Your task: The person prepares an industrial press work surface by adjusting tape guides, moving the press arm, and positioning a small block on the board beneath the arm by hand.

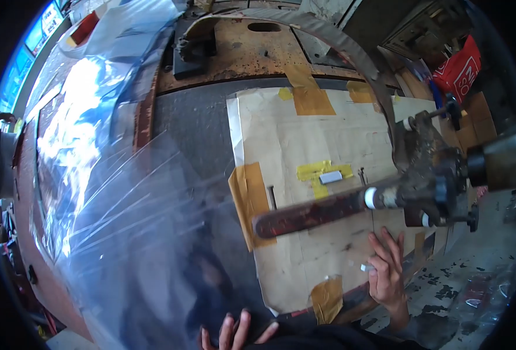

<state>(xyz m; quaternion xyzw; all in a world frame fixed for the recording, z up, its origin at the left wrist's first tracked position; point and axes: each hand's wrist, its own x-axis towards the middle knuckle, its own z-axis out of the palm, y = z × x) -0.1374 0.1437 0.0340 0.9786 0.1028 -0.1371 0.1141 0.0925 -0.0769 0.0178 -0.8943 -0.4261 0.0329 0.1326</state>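
Two hands are resting at a bench's (179, 114) near side.
Clear plastic sheets (123, 245) are lying leftmost; the left hand (234, 333) is spreading its fingers by their near edge. Taped paper (304, 268) is lying rightward, a dark bar (310, 216) extending above it. The right hand (387, 271) is stretching loosely bent fingers over the paper; a white piece (365, 268) is showing by its thumb, whether gripped I cannot tell.
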